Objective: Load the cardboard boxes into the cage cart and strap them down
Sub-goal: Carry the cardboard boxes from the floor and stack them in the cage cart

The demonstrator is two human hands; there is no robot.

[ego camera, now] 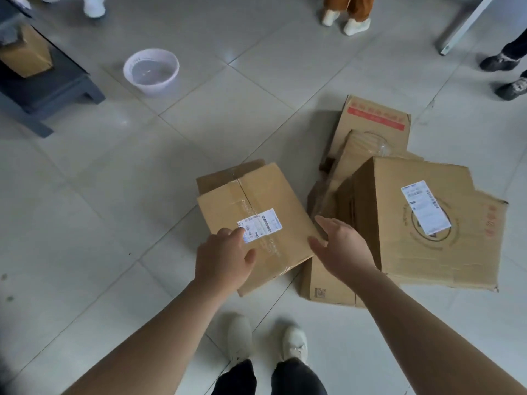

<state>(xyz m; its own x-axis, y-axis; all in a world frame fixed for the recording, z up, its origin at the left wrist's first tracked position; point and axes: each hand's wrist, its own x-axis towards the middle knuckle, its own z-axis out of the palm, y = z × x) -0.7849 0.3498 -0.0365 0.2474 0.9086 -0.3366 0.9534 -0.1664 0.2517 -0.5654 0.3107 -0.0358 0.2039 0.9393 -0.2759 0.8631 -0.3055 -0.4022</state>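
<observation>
head camera looks steeply down, close above hands (285, 252) and floor (85, 223).

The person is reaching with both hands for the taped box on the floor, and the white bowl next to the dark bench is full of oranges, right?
Not quite. The head view shows the white bowl holds no oranges, only what looks like clear water. The rest is right: the left hand and right hand reach for the taped box on the floor, and the bowl sits next to the dark bench.

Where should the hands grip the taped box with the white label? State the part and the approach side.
Probably the taped box by its two long side edges, from above, one hand per side. It lies flat and sealed, and the left hand and right hand already flank it.
</observation>
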